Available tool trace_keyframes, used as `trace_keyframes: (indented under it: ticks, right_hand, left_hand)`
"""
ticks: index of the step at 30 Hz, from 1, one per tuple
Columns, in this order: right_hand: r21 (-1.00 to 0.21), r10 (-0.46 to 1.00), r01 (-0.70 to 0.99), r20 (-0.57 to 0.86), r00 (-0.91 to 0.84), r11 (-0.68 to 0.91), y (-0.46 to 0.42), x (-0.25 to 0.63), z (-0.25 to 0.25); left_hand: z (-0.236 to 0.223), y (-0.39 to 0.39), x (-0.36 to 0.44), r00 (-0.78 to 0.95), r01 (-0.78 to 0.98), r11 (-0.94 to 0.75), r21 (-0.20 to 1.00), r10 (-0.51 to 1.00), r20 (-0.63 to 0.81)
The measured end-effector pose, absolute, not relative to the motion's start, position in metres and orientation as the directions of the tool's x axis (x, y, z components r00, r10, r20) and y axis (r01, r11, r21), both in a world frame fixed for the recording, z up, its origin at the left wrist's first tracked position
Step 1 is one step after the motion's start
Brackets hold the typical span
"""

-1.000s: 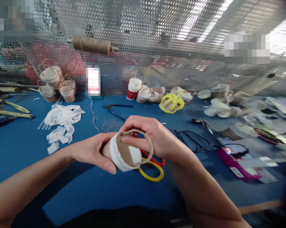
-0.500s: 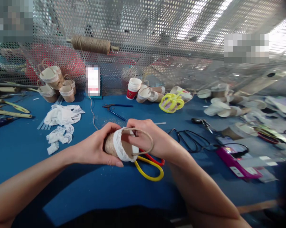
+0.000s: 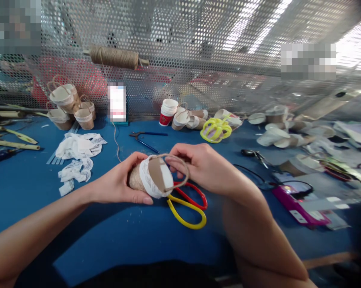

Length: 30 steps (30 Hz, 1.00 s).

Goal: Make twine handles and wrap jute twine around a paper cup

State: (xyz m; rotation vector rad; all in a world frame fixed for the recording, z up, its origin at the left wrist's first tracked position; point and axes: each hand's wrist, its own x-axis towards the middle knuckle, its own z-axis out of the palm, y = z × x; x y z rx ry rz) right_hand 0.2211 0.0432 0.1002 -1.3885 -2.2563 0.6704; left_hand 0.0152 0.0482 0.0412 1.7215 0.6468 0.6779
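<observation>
My left hand (image 3: 123,182) is wrapped around a small paper cup (image 3: 137,179) covered in brown twine, with a white lace band (image 3: 147,178) at its rim. The cup lies tilted, its mouth facing right. A twine handle (image 3: 185,168) arches over the mouth. My right hand (image 3: 195,162) is at the handle, outside the cup, with thumb and fingers drawn together near the rim; whether anything is between the fingertips is hidden. Scissors (image 3: 188,214) with red and yellow grips lie on the table just below, their blades hidden behind the cup.
Lace pieces (image 3: 78,146) and finished handled cups (image 3: 60,100) are at left. Blue-handled pliers (image 3: 144,140), stacked paper cups (image 3: 168,112) and a yellow woven piece (image 3: 215,130) stand farther back. A twine spool (image 3: 114,57) hangs on the mesh. A purple box (image 3: 299,208) sits at right.
My right hand has come out of the cup's mouth and moved slightly up and right. The cup in my left hand has shifted a little left and up.
</observation>
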Motion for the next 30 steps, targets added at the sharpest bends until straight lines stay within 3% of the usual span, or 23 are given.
trace_keyframes:
  ticks: [5,9,13,15,18,25,27,30]
  right_hand:
    - [-0.541,0.917,0.741,0.231,-0.324,0.398,0.047,0.228,0.101]
    - [-0.561,0.923,0.734,0.251,-0.291,0.383,0.051,0.225,0.095]
    - [-0.717,0.894,0.586,0.117,-0.431,0.377,0.052,0.219,0.093]
    - [-0.728,0.871,0.589,0.024,-0.490,0.351,0.052,0.217,0.093]
    - [-0.710,0.859,0.596,0.023,-0.512,0.375,0.052,0.216,0.091]
    - [-0.771,0.789,0.461,0.085,-0.609,0.439,0.057,0.214,0.086]
    - [-0.777,0.821,0.457,0.129,-0.557,0.432,0.060,0.216,0.085]
    - [-0.736,0.890,0.502,0.354,-0.286,0.454,0.064,0.223,0.087]
  left_hand:
    - [0.040,0.051,0.013,0.680,0.024,-0.186,0.982,0.723,0.121]
    - [0.039,0.051,0.011,0.684,-0.011,-0.164,0.986,0.718,0.127]
    - [0.040,0.049,0.013,0.668,0.016,-0.194,0.981,0.732,0.134]
    - [0.040,0.048,0.014,0.653,0.033,-0.236,0.971,0.741,0.158]
    - [0.039,0.049,0.015,0.666,0.015,-0.262,0.965,0.722,0.186]
    - [0.039,0.052,0.013,0.791,-0.031,0.028,0.999,0.612,0.008]
    - [0.040,0.052,0.013,0.784,0.019,-0.010,1.000,0.621,-0.009]
    - [0.040,0.052,0.014,0.677,0.103,-0.156,0.982,0.735,0.046]
